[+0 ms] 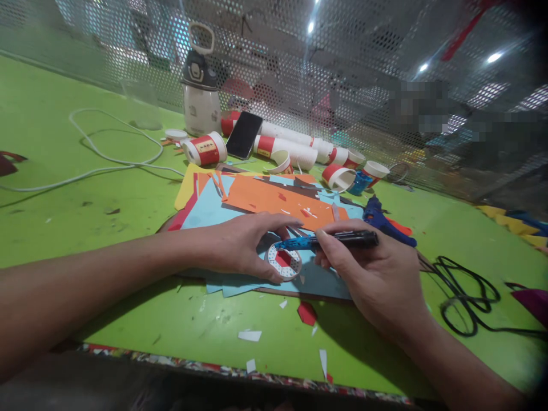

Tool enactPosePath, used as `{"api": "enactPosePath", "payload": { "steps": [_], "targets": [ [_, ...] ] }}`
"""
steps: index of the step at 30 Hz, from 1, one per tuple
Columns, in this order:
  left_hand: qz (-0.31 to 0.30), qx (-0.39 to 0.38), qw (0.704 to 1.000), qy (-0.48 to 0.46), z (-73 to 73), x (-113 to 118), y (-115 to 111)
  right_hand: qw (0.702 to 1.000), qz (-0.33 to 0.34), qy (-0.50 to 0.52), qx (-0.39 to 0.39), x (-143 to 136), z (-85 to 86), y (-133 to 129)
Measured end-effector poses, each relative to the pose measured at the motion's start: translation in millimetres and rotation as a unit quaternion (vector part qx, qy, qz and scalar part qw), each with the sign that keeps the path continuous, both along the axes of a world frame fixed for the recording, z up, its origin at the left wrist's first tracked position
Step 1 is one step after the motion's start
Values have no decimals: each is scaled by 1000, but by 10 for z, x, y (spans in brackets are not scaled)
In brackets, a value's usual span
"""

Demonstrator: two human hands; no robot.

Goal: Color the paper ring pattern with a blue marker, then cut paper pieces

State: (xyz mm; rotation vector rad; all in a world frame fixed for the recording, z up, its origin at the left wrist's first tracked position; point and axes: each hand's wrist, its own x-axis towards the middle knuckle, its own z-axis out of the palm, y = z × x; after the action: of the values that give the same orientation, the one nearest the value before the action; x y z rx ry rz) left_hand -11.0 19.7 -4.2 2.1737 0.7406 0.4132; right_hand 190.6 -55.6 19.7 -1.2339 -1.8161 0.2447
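A small round white disc (283, 274) with a red hexagon in its middle and blue dots around it lies on light blue paper (317, 287). My left hand (244, 245) grips its edge between thumb and fingers. My right hand (377, 268) is closed around a black marker pen (353, 238), whose blue-smeared front end points left onto the disc's upper part. Whether the tip touches the disc I cannot tell. Behind the hands, an orange sheet (265, 197) with red and white scraps lies on the paper pile.
A glue gun (385, 222) with a black cord (456, 297) is on the right. Paper cups (205, 149), a phone (244, 135) and a bottle (201, 105) stand or lie behind. A white cable (115, 165) loops at left. Paper scraps (249, 335) dot the green table (180, 325).
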Motion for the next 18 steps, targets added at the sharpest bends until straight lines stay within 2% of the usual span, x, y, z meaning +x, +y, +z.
{"api": "enactPosePath", "payload": {
  "steps": [9,18],
  "targets": [
    [1,3,1000,12,12,-4,-6,1000,2,14,-21,-7,-2,14],
    [-1,11,1000,8,3,-2,-10,990,-16,87,-108,42,-29,57]
  ]
}}
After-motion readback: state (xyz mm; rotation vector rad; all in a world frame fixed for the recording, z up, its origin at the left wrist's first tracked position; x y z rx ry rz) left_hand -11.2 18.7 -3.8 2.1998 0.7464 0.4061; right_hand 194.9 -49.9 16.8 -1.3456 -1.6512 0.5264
